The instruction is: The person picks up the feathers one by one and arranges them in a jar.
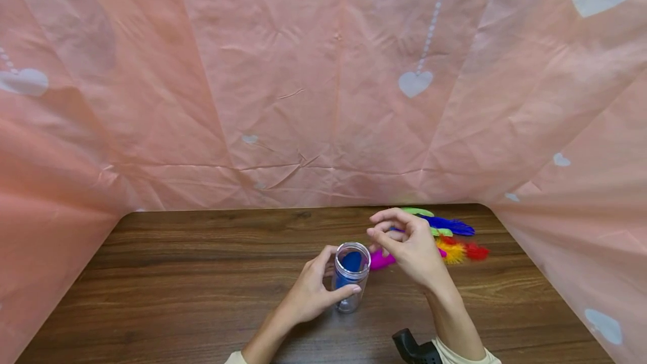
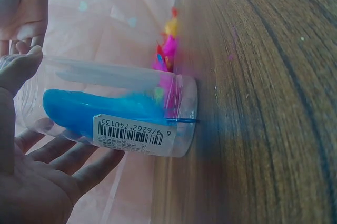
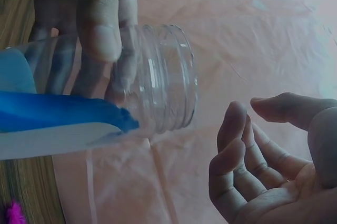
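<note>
Jar (image 1: 353,275): one, clear, threaded mouth, no lid on it. Stands upright near the middle of the counter (image 1: 202,291), mouth up. Base is at or just over the counter top; can't tell if it touches.

Left hand (image 1: 312,292): fingers wrapped round the jar wall, thumb on the near side, other fingers on the far left. Grip sits below the threaded neck.

Right hand (image 1: 413,245): holds nothing. Fingers loosely bent, thumb tip and index tip apart. It hovers right of the jar mouth and a bit higher, near the rim, not touching.

Inside the jar: at least one blue feather (image 2: 95,111), standing lengthwise, plus a pale strip beside it, can't tell what. Exact feather count in there not readable. One barcode label (image 2: 134,135) on the wall, low down.

Loose feathers, right and far side of the counter, partly hidden by the right hand: dark blue (image 1: 452,226), at least one; light green (image 1: 417,212), two parts showing; yellow (image 1: 453,252), one clump; red (image 1: 476,251), two tufts; magenta (image 1: 382,260), two parts showing. Overlaps block a firm total.
</note>
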Available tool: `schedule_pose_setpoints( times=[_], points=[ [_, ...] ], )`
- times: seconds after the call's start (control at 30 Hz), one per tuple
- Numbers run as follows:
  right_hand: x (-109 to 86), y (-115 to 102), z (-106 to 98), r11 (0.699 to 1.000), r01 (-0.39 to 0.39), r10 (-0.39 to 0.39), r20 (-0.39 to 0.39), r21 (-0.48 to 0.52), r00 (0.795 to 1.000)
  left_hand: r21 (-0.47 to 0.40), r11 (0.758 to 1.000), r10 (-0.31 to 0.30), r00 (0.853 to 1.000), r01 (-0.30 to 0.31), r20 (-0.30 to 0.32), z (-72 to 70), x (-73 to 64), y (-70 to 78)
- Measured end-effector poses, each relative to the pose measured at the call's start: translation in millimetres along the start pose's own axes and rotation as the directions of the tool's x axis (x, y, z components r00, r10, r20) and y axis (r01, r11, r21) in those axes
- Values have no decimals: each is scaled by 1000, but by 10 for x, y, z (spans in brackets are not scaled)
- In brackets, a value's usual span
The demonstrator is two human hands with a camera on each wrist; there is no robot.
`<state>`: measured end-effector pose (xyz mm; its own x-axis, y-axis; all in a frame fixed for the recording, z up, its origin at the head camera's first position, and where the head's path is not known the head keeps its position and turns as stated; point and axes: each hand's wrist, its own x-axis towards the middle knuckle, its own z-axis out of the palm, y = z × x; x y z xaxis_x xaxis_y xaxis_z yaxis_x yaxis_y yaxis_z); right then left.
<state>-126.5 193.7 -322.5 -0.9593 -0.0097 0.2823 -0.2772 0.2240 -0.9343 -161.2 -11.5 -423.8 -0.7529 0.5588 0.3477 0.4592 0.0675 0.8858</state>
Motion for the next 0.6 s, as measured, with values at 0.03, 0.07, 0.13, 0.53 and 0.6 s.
schedule_pose_setpoints(
  times=[0.03,0.07,0.13,0.53,0.6],
  points=[
    [2,2,-13,1000,8,-8,-2,-2,1000,3,1000,2,1000,-2,0,1,1,-3],
    [7,5,-27,1000,16,-16,-4,-2,1000,4,1000,6,1000,-6,-1,1,2,-7],
    [14,13,-60,999,34,-34,-10,-4,999,5,1000,10,1000,-10,-4,4,3,-16],
    [54,115,-250,982,125,-138,-87,-141,987,4,1000,10,1000,-10,-8,9,6,-23],
    [65,151,-269,972,141,-163,-105,-186,981,3,1000,6,1000,-6,-4,8,6,-23]
  ],
)
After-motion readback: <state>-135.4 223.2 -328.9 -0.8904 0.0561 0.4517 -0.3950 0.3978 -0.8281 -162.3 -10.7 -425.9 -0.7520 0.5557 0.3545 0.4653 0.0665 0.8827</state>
